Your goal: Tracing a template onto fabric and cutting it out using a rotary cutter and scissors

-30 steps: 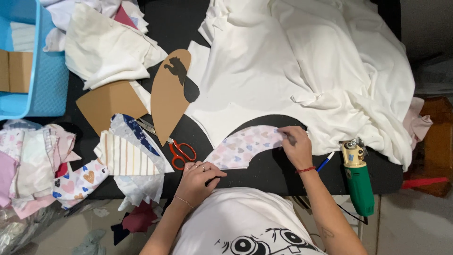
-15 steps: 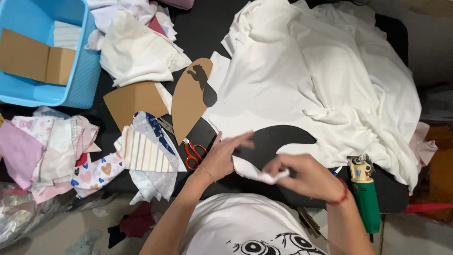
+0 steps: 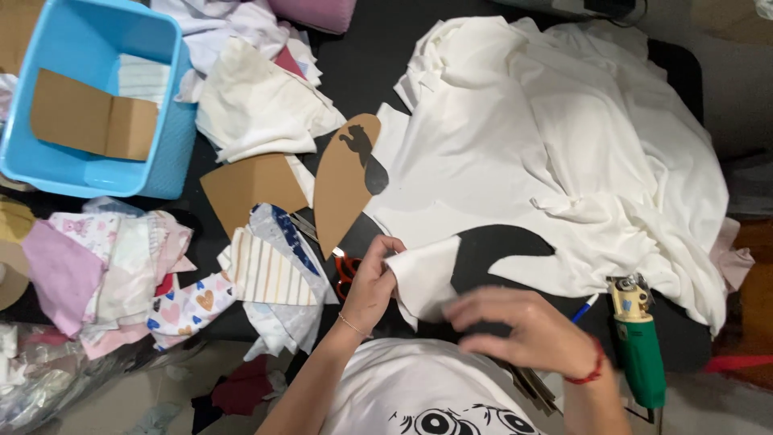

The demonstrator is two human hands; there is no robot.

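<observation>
My left hand [image 3: 373,278] pinches the upper left corner of a small white fabric piece [image 3: 425,278] lying on the black table [image 3: 370,72]. My right hand [image 3: 523,326] hovers flat and blurred over the lower edge of that piece, fingers spread, holding nothing that I can see. A large sheet of white cloth [image 3: 564,145] with a curved cut-out lies just beyond the piece. Red-handled scissors [image 3: 345,266] rest just left of my left hand, partly under a brown cardboard template [image 3: 342,181].
A blue plastic bin [image 3: 161,153] holding cardboard stands at the far left. Piles of patterned fabric scraps [image 3: 121,274] and a striped piece [image 3: 270,274] lie left. A green electric cutter [image 3: 640,346] sits at the right edge. Another cardboard piece [image 3: 250,185] lies near crumpled white cloth [image 3: 258,105].
The patterned curved piece was turned over to its white side. My left hand came up to take its corner, and my right hand let go and slid down toward me.
</observation>
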